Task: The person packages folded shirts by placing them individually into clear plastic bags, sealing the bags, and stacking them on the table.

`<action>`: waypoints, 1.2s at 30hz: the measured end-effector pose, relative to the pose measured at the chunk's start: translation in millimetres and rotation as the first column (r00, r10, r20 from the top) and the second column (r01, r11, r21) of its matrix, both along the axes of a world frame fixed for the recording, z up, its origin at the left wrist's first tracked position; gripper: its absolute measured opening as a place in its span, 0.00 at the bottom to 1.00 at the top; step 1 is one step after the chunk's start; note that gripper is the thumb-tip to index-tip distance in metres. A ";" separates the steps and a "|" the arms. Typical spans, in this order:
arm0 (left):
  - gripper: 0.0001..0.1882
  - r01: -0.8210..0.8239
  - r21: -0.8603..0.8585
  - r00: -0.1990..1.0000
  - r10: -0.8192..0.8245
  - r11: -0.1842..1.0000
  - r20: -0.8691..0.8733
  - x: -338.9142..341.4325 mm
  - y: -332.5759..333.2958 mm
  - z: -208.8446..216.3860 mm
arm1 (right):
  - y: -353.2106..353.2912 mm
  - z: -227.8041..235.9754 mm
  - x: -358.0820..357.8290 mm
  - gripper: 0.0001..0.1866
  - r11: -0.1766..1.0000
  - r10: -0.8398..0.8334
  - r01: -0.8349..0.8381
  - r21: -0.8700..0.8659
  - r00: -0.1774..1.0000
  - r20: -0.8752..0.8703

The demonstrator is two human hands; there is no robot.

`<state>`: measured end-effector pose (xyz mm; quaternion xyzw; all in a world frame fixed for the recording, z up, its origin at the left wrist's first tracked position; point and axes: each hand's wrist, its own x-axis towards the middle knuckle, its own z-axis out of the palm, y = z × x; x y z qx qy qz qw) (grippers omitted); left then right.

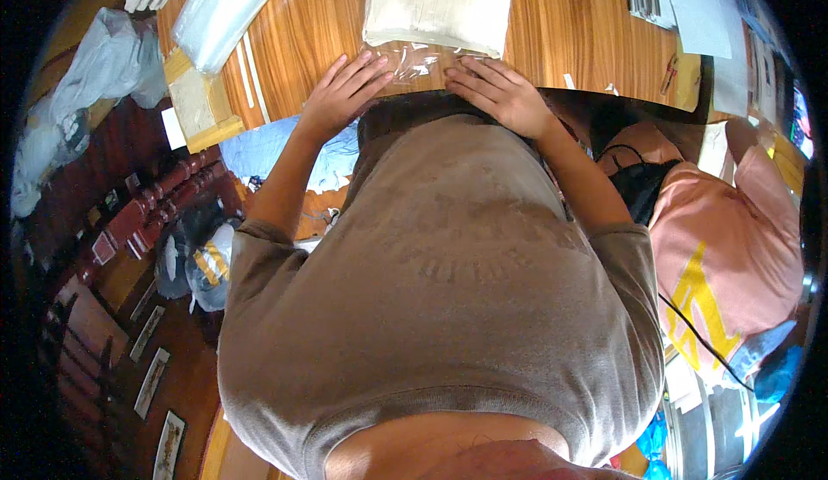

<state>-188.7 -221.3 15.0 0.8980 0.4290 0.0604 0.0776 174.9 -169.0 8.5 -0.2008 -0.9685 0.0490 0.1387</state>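
Observation:
A cream-coloured flat, folded-looking bundle (438,6) lies on the wooden table ahead of me, cut off by the top of the picture. From its near edge a clear plastic flap (412,64) reaches toward the table's front edge. My left hand (347,92) rests at the left side of this flap, fingers stretched out. Opposite it, my right hand (502,94) lies with fingers extended, fingertips by the bundle's near right corner. Both hands are open and hold nothing. Whether the bundle sits fully inside the plastic, I cannot tell.
Clear plastic bags (226,18) lie stacked at the table's left, near two thin white strips (250,70). White papers (694,10) and a tan piece (686,79) are at the right. Another person in a pink shirt (733,247) sits close on my right.

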 end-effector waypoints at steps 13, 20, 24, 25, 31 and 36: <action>0.19 0.059 -0.108 0.948 -0.021 0.992 0.317 16.2 41.1 -9.2 | -4.7 -11.1 17.3 0.31 0.964 -0.250 0.257 -0.073 0.964 0.090; 0.17 0.059 0.002 0.905 -0.054 0.998 0.423 42.5 139.1 -24.7 | 31.4 21.3 5.9 0.45 0.918 -0.328 0.368 -0.150 0.914 0.238; 0.15 0.119 0.012 0.897 -0.113 0.993 0.428 18.1 126.5 -26.1 | 6.2 8.9 14.3 0.40 0.873 -0.436 0.452 -0.183 0.891 0.123; 0.14 0.136 0.019 0.899 -0.131 0.991 0.417 12.3 119.2 -26.0 | -3.1 5.2 13.1 0.38 0.864 -0.461 0.470 -0.179 0.883 0.093; 0.09 0.158 0.034 0.862 -0.155 0.987 0.483 5.7 113.0 -21.2 | -41.8 -7.0 -2.7 0.23 0.781 -0.624 0.622 -0.043 0.781 -0.033; 0.06 0.118 -0.021 0.826 -0.087 0.993 0.557 11.9 113.0 -19.0 | -54.0 -20.9 -7.5 0.10 0.689 -0.725 0.692 -0.215 0.665 -0.181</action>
